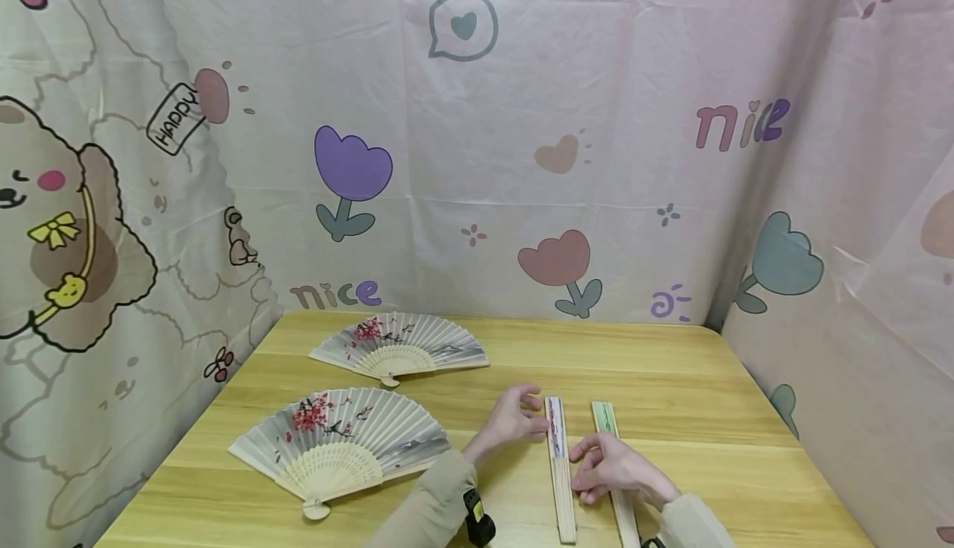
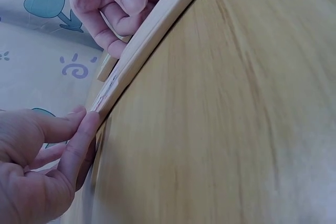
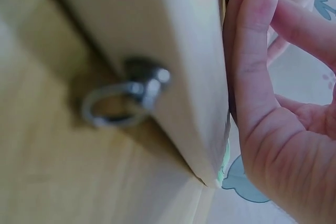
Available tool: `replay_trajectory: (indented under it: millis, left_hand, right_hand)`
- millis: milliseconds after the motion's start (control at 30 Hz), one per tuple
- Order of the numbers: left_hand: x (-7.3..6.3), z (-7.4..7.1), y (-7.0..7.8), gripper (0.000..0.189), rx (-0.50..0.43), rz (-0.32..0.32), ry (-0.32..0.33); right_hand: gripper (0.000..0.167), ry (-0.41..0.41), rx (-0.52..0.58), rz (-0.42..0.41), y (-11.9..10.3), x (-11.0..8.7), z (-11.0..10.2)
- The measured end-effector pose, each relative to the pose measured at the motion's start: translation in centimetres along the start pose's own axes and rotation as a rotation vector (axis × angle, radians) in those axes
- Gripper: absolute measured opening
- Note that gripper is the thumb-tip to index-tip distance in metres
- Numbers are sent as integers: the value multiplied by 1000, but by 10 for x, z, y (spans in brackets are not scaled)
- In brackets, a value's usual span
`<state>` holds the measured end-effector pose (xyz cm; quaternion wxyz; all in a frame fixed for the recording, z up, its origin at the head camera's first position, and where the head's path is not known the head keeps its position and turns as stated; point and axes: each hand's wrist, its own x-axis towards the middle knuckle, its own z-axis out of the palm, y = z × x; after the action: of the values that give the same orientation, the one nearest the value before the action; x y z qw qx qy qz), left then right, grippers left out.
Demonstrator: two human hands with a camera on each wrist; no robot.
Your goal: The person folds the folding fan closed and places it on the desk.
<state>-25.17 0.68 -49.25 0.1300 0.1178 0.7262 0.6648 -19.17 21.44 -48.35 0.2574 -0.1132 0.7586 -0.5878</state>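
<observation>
Two folded fans lie side by side on the wooden table, pointing away from me. The left one (image 1: pixel 561 473) shows a purple-pink print at its far end; the right one (image 1: pixel 605 420) has a green print. My left hand (image 1: pixel 514 417) is beside the left fan, its fingertips right at the far end's left edge. Loosely bent, the fingers of my right hand (image 1: pixel 614 465) hover over the gap between the fans, and its palm covers the middle of the green one. In the right wrist view a metal ring (image 3: pixel 113 106) shows at the green fan's pivot.
Two spread fans with red blossoms stand out on the left of the table: a nearer one (image 1: pixel 335 465) and a farther one (image 1: pixel 398 359). A printed curtain (image 1: pixel 477 167) encloses the table (image 1: pixel 671 366) at the back and both sides.
</observation>
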Motion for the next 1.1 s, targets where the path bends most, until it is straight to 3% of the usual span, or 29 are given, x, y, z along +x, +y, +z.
replay_trajectory:
  millis: [600, 1100]
  left_hand:
    - [-11, -23, 0, 66, -37, 68, -64]
    - [-28, -56, 13, 68, -76, 57, -106]
  right_hand:
    - [45, -72, 87, -44, -6, 1, -3]
    - [60, -80, 220, -84, -13, 4, 6]
